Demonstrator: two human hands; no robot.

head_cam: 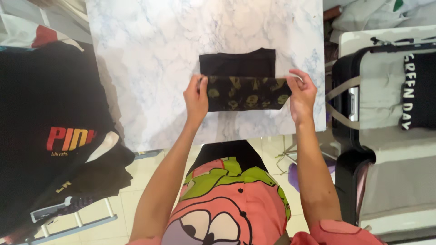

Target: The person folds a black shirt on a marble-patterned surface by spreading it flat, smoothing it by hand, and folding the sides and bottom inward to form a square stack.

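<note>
Black, one folded shirt (pixel 240 81) is laid crosswise on the marble table (pixel 150 68); its ends are pinched by left hand (pixel 196 97) and right hand (pixel 300 93).

a black folded shirt (pixel 240 81) with yellow-green skull print lies flat on the marble tabletop, its printed lower half doubled over.
</note>
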